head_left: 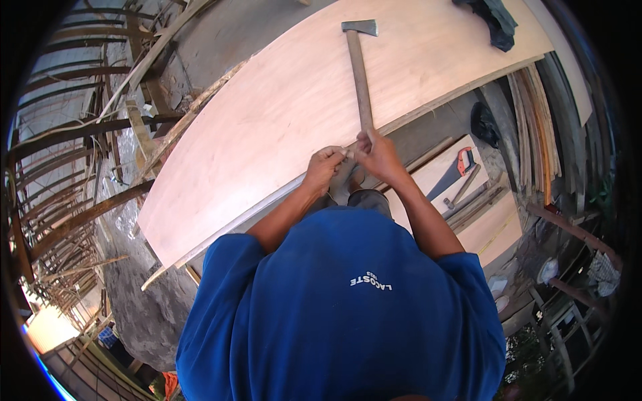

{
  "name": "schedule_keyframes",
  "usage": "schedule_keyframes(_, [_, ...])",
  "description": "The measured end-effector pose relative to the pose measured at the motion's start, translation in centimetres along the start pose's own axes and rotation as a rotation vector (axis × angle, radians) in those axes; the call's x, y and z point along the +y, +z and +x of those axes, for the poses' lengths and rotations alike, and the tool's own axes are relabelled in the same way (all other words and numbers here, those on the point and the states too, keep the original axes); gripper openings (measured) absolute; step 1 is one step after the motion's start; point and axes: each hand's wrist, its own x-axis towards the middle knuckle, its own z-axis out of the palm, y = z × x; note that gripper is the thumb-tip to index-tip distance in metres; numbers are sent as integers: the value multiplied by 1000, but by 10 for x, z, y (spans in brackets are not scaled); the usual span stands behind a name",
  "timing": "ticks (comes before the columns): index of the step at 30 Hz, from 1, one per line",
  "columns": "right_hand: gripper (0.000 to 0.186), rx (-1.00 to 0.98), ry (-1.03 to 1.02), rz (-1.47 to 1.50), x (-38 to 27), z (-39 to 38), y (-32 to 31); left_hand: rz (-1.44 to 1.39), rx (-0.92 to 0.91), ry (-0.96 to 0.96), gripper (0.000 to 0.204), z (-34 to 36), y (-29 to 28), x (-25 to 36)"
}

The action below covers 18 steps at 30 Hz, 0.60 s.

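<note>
My left hand (324, 167) and my right hand (379, 158) are close together at the near edge of a large pale plywood sheet (261, 120). Both have their fingers pinched, and a small pale bit shows between the fingertips, too small to name. On the sheet lies a hatchet (358, 73) with a wooden handle, its head pointing away from me. The handle's near end meets my right hand's fingers; I cannot tell whether they touch it.
To the right, a handsaw (457, 175) with a red-and-black handle and a hammer (463, 188) lie on a board. A dark cloth (493, 23) rests on the sheet's far right. Long planks (531, 127) stack at right; curved wooden ribs (80, 140) stand at left.
</note>
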Motion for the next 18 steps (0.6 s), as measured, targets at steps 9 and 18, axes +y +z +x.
schedule_keyframes(9, [51, 226, 206, -579, -10, 93, -17, 673, 108, 463, 22, 57, -18, 25])
schedule_keyframes(18, [43, 150, 133, 337, -30, -116, -33, 889, -21, 803, 20, 57, -24, 20])
